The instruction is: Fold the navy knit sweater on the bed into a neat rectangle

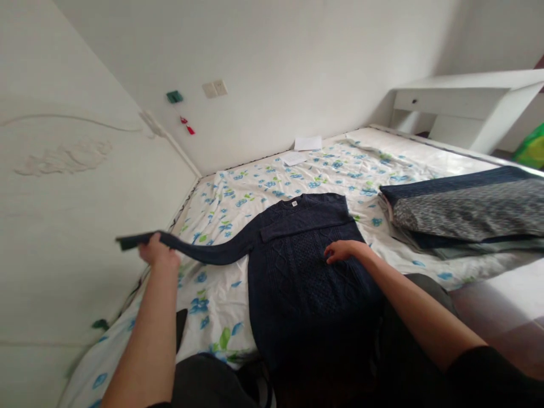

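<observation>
A dark navy cable-knit sweater lies flat on the bed, neck pointing away from me. My left hand grips its left sleeve near the cuff and holds it stretched out to the left, lifted off the sheet. My right hand rests on the sweater's chest, fingers bent and pressing the fabric down. The sweater's right sleeve looks folded across the body under that hand.
The bed sheet is white with blue flowers. A pile of folded dark and grey bedding lies at the right. Papers lie by the far wall. A white headboard stands left, a white desk at back right.
</observation>
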`<state>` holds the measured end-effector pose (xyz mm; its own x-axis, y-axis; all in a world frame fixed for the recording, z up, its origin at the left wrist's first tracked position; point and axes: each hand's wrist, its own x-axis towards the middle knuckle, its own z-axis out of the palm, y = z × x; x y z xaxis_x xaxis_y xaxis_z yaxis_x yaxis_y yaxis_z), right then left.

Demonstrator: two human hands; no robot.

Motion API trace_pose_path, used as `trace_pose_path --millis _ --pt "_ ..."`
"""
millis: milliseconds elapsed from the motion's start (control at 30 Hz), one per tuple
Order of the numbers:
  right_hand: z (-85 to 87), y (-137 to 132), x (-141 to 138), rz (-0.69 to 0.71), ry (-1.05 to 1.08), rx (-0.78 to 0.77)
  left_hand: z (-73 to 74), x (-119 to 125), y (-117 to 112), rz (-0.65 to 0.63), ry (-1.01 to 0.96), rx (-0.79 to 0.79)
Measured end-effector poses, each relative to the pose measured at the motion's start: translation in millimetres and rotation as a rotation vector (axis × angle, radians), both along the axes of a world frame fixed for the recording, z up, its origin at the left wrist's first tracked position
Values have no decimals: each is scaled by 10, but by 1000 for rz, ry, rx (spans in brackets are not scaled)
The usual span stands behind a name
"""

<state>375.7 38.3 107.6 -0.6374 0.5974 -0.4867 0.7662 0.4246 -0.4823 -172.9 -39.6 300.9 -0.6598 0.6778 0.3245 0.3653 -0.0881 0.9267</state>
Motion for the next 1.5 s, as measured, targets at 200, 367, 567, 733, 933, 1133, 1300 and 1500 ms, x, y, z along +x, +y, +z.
trace_pose_path --millis 200,367,567,733,933,1133,1300,1500 --pt "1 -9 85 -28 52 5 337 1318 499 -439 311 22" --pt "-49 3 174 -14 53 6 -449 1511 -30 -485 363 -393" --pt "-181 258 231 -42 77 -57 -1638 921 -642 -503 392 -804" --pt "-314 616 335 -296 242 -100 -1917 715 -522 -547 317 -922" --pt "-484 979 288 -793 584 -270 -1996 670 -365 -639 370 -1054" --pt "-577 1535 162 -1261 804 -318 -2111 699 -484 -675 530 -1265" --pt "-635 1885 74 -1389 913 -413 -2249 749 -483 -595 482 -1345" --pt "-559 1993 1 -1286 1018 -446 -2340 796 -501 -611 499 -1467"
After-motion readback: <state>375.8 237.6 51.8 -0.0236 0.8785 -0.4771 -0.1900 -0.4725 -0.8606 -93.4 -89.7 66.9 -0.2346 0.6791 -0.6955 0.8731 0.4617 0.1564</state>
